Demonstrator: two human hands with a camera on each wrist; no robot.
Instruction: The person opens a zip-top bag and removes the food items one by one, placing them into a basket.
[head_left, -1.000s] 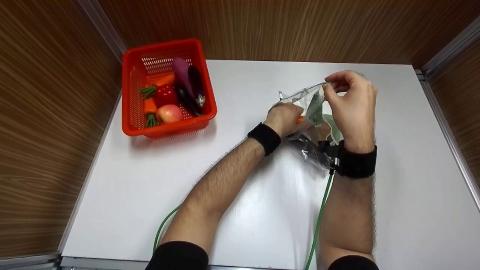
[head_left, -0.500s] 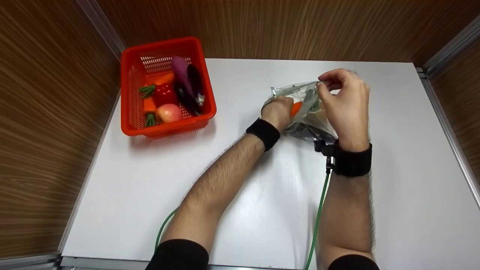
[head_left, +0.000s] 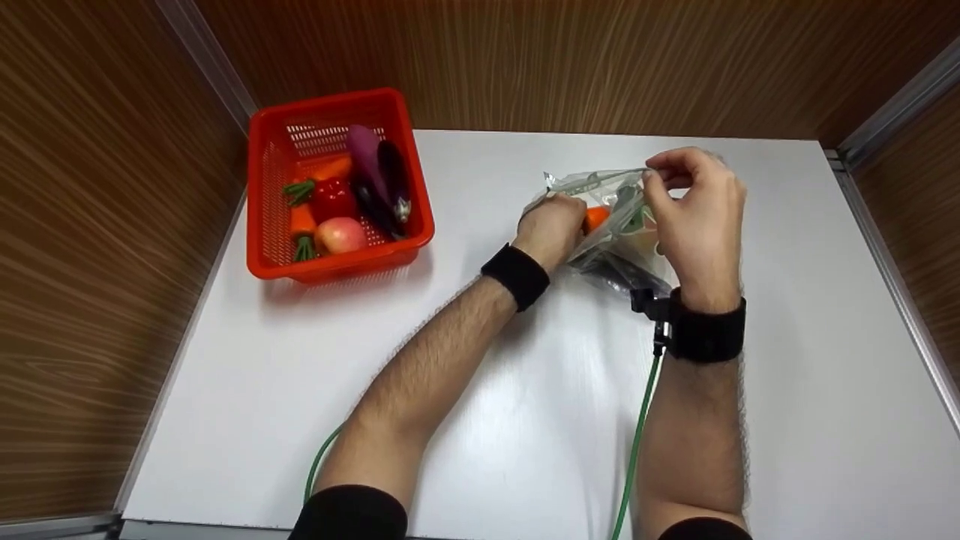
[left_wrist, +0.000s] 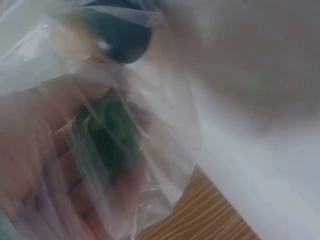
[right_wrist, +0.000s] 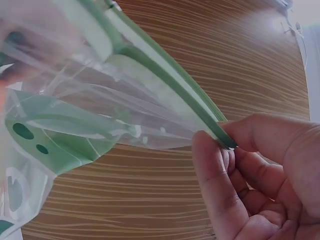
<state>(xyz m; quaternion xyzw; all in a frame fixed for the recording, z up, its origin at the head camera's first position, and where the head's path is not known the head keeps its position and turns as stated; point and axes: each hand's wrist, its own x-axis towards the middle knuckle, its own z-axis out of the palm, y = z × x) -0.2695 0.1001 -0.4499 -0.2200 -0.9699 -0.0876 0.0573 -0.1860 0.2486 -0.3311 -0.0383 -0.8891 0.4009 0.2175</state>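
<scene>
My left hand (head_left: 553, 225) is inside the mouth of a clear zip bag (head_left: 611, 240) with green printing. It grips a carrot, whose orange body (head_left: 596, 218) shows past the knuckles in the head view. Through the plastic in the left wrist view, the carrot's green top (left_wrist: 107, 135) lies against the curled fingers. At the corner of the bag's green zip edge (right_wrist: 175, 85), my right hand (head_left: 697, 217) pinches the rim between thumb and forefinger. A dark, glossy eggplant-like thing (head_left: 619, 274) lies low in the bag, with something pale orange beside it.
A red plastic basket (head_left: 259, 195) stands at the back left, holding carrots (head_left: 302, 221), a red pepper (head_left: 334, 196), an apple (head_left: 341, 235) and eggplants (head_left: 367, 157). Wood-grain panels (head_left: 540, 67) border the white table (head_left: 480, 450). A green cable (head_left: 641, 442) trails from the right wrist.
My left hand has shifted slightly left within the bag mouth, and more of the carrot's orange shows. The right hand keeps its pinch on the rim after a small move left and back.
</scene>
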